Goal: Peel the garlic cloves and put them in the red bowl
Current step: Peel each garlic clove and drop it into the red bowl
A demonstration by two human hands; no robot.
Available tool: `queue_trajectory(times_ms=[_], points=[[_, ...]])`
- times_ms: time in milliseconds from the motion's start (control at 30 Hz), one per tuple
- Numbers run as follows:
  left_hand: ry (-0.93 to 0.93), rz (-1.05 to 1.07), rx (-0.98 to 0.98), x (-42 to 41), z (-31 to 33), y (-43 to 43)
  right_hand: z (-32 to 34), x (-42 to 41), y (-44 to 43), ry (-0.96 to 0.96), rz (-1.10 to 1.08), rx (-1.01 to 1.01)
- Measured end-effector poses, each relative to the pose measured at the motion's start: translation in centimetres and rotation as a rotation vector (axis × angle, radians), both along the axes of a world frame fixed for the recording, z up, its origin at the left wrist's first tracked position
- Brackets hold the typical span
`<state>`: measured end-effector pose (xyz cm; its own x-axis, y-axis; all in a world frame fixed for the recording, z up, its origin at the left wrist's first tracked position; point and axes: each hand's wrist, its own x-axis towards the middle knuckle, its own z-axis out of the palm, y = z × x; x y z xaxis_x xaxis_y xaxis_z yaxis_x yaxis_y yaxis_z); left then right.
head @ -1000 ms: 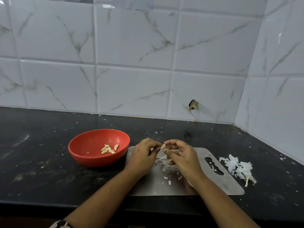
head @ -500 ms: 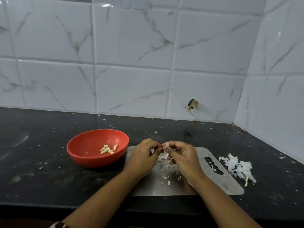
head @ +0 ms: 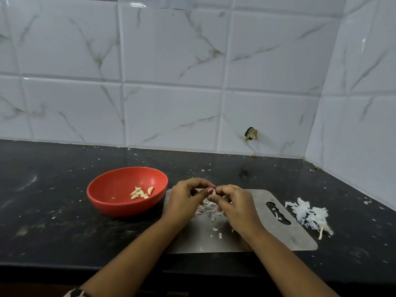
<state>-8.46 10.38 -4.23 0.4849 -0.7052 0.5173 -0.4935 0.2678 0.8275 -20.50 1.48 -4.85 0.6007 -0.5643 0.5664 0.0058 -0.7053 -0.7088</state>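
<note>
My left hand point(head: 186, 201) and my right hand point(head: 236, 205) meet fingertip to fingertip above a steel cutting board point(head: 276, 236). Between them they pinch one small garlic clove point(head: 212, 191), mostly hidden by the fingers. Loose bits of garlic skin point(head: 209, 209) lie on the board under the hands. To the left of the board stands the red bowl point(head: 111, 202), with several peeled cloves point(head: 141, 193) lying in it.
A pile of white garlic skins point(head: 308, 213) lies on the black counter point(head: 42, 211) right of the board. Tiled walls close the back and the right side. The counter's front edge runs just below the board.
The hands have stayed over the board, fingers working slightly on the clove. The view has shifted a little; the bowl and skins have not moved.
</note>
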Motion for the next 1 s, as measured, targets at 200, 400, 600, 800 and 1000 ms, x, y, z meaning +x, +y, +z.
queue_trajectory(times_ms=[200, 400, 600, 800, 1000], points=[[0.16, -0.069, -0.045, 0.4, -0.1, -0.2, -0.2, -0.1, -0.2, 0.029, 0.031, 0.029], [0.118, 0.059, -0.03, 0.5, -0.1, -0.2, -0.1, -0.2, -0.3, 0.031, 0.079, 0.127], [0.121, 0.017, 0.031, 0.5, 0.1, -0.1, -0.1, -0.2, -0.4, 0.058, 0.105, 0.16], [-0.003, -0.012, 0.085, 0.8, 0.0, 0.0, -0.2, -0.3, -0.3, 0.098, 0.092, 0.117], [-0.227, -0.003, 0.064, 1.3, 0.0, 0.0, 0.0, -0.1, -0.1, 0.103, 0.068, -0.011]])
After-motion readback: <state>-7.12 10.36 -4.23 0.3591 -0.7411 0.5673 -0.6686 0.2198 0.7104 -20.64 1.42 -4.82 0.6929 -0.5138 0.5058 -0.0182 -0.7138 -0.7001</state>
